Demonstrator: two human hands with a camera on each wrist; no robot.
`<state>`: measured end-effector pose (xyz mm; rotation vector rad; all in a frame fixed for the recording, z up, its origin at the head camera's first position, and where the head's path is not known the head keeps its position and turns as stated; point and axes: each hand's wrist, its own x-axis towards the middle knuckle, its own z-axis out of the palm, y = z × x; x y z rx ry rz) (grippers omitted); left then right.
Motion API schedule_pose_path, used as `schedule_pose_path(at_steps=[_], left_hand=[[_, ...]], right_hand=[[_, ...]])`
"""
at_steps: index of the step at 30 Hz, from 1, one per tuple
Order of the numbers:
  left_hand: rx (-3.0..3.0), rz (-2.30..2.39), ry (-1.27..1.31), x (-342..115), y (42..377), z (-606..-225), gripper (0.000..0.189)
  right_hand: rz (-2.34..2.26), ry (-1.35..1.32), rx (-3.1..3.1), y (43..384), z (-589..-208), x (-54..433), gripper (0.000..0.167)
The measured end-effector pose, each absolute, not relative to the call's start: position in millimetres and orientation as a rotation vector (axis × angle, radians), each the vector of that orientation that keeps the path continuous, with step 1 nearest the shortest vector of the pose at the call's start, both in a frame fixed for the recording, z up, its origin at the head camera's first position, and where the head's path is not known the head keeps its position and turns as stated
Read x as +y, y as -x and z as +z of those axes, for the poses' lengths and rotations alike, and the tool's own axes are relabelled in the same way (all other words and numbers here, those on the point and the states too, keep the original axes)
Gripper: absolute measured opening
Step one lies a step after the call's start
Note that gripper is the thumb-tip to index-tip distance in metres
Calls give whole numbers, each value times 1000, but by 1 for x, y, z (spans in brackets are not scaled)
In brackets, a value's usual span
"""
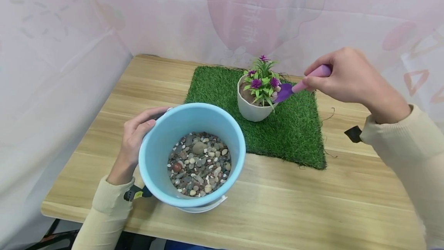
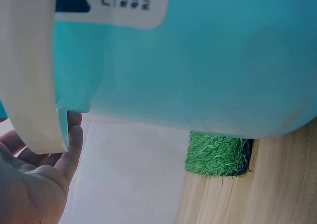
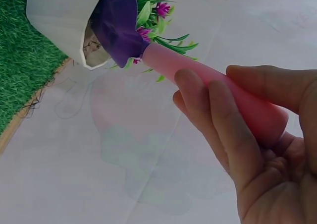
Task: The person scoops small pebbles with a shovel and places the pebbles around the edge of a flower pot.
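Note:
My right hand (image 1: 350, 76) grips the pink handle of a small garden trowel (image 3: 218, 90), fingers and thumb wrapped about it. The trowel's purple blade slants down over the right rim of a white flowerpot (image 1: 254, 113), with a few pale pebbles (image 1: 275, 95) by its tip. In the pot grows a leafy plant (image 1: 261, 82) with purple flowers, on brown soil. At the left, my left hand (image 1: 135, 134) holds a light blue bucket (image 1: 239, 138) by its upper side, thumb near the rim. Mixed pebbles (image 1: 199, 165) cover the bucket's bottom.
A green artificial grass mat (image 1: 288, 138) lies under the pot on the wooden table (image 1: 295, 203). The bucket's white handle (image 2: 29, 70) hangs down its side. A pale printed cloth (image 1: 166, 18) stands behind the table and on its left.

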<state>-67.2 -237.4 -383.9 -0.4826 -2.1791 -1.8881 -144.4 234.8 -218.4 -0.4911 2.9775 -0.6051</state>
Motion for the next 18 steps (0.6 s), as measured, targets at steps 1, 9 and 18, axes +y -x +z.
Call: schedule_pose_path(at_steps=[1, 9, 18], left_hand=[[-2181, -1890, 480, -237, 67, -384, 41], [-2169, -1878, 488, -236, 67, -385, 40], [-2170, -1869, 482, -237, 69, -387, 39]], right_hand=[[-609, 478, 2965, 145, -217, 234, 24], [-622, 432, 2923, 148, -211, 229, 24], [-633, 353, 2888, 150, -206, 231, 26]])
